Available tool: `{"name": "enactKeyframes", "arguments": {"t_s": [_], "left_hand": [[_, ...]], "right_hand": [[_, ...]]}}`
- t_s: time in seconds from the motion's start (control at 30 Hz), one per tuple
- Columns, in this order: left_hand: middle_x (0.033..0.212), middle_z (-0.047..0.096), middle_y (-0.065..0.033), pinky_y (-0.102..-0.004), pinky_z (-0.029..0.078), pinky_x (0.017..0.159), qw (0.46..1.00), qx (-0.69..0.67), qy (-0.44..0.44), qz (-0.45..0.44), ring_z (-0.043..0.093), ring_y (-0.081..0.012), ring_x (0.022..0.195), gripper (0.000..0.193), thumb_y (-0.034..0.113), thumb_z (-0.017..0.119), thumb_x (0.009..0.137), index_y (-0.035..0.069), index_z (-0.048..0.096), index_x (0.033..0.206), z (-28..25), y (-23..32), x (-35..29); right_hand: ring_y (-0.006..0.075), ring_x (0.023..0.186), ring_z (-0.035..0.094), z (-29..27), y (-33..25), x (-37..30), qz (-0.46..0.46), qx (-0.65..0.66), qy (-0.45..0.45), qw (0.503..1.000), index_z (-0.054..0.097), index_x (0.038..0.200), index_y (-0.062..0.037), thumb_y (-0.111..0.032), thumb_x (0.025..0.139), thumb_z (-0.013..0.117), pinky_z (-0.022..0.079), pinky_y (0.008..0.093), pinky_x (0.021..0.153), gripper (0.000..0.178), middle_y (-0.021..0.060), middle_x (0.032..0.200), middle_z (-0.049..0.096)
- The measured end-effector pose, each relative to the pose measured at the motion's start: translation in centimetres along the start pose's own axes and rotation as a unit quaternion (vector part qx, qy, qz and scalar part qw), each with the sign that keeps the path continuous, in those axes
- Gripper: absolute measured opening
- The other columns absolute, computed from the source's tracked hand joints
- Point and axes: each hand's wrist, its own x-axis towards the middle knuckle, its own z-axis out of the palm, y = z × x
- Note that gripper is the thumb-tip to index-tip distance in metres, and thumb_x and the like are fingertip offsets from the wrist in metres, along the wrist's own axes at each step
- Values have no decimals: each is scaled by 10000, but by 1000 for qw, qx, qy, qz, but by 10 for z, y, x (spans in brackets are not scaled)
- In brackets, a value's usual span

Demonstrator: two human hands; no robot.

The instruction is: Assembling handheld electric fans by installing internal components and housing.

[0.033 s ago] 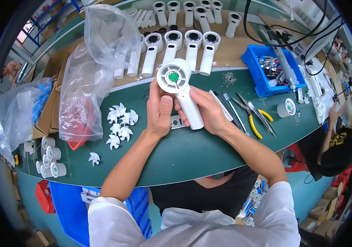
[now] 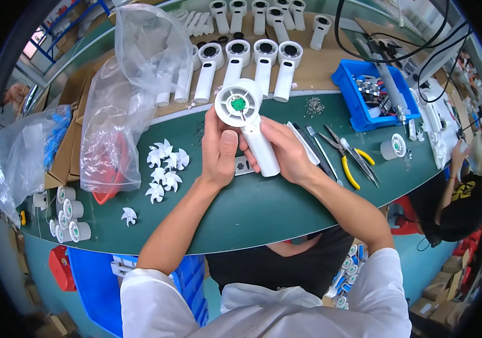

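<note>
Between my hands is a white handheld fan (image 2: 260, 147), tilted, its round head up and to the left. The head's open face shows a spoked frame with a green centre and no blades. My left hand (image 2: 218, 149) cups the left side of the head, its fingers partly hidden behind it. My right hand (image 2: 286, 149) is wrapped round the handle, thumb on the upper right side. A grey metal plate (image 2: 243, 165) with cut-outs lies below, partly covered by the hands. Several loose white fan blades (image 2: 165, 163) lie to the left on the green table (image 2: 241, 214).
Several white fan bodies (image 2: 234, 59) stand at the back on cardboard. Right of my hands are pliers (image 2: 349, 163), tweezers and a blue bin (image 2: 359, 121) of parts. White motor cups (image 2: 72, 217) cluster at far left, near plastic bags (image 2: 114, 135). Another person (image 2: 460, 203) sits at right.
</note>
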Motion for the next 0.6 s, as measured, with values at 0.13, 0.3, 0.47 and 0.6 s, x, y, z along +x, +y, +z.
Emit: {"name": "enactKeyframes", "arguments": {"t_s": [0.13,0.3,0.47,0.6], "left_hand": [[1200,557,-168,-323,468,777,990,-104,-24,-91,564,-201,957,731,590,312,968,-17,361,1372,1,0,-3],[1244,563,-211,-420,454,943,943,-300,17,-142,580,-309,1109,959,784,256,871,0,332,1417,5,28,4],[1275,549,-226,-466,428,998,919,-382,-21,-96,563,-337,1145,991,804,262,852,-1,323,1426,3,51,9],[1266,550,-226,-495,440,991,903,-411,35,-118,563,-352,1134,804,656,215,955,-14,415,1352,-6,52,10]], "right_hand": [[136,705,568,11,-5,-7,-16,-69,19,997,526,1159,11,-333,986,482,480,263,624,388,87,929,600],[156,894,625,21,0,-11,-128,-108,35,985,516,1216,17,-172,926,633,503,290,782,366,95,1035,628],[233,865,665,23,-1,-20,-300,-350,76,884,558,1157,9,-141,738,813,533,336,758,513,136,1003,650],[286,768,666,19,-2,-15,-464,-479,130,734,614,1068,-8,-90,609,852,540,335,614,523,148,920,643]]}}
